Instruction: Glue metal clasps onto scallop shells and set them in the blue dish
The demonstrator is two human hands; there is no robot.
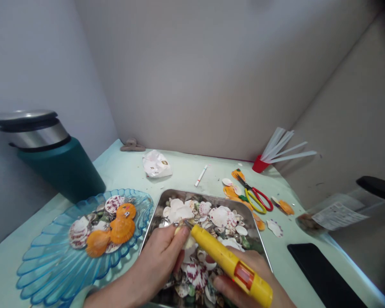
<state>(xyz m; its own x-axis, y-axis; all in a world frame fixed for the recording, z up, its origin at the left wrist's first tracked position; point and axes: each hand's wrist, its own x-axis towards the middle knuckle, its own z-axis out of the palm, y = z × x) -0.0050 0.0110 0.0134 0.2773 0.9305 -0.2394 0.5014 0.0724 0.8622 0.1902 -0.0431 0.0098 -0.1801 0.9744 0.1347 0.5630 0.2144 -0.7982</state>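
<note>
A metal tray (265,248) full of white, purple-marked and small green shells lies below my hands. My left hand (162,250) pinches a pale yellowish shell (190,243) between thumb and fingers above the tray. In my right hand (240,273) is a yellow pen-like tool (226,256) with a red-orange window. Its metal tip points left and meets the shell by my left thumb; whether it touches the shell is hard to tell. To the left, a blue scalloped glass dish (60,273) holds orange and white shells.
A teal bottle (62,167) stands behind the dish. Behind the tray lie a crumpled white packet (156,164) and a thin white stick (201,176). At right are scissors (258,199), loose shells, a red cup (259,164) of translucent sticks, a clear container (336,211) and a black phone-like slab (324,273).
</note>
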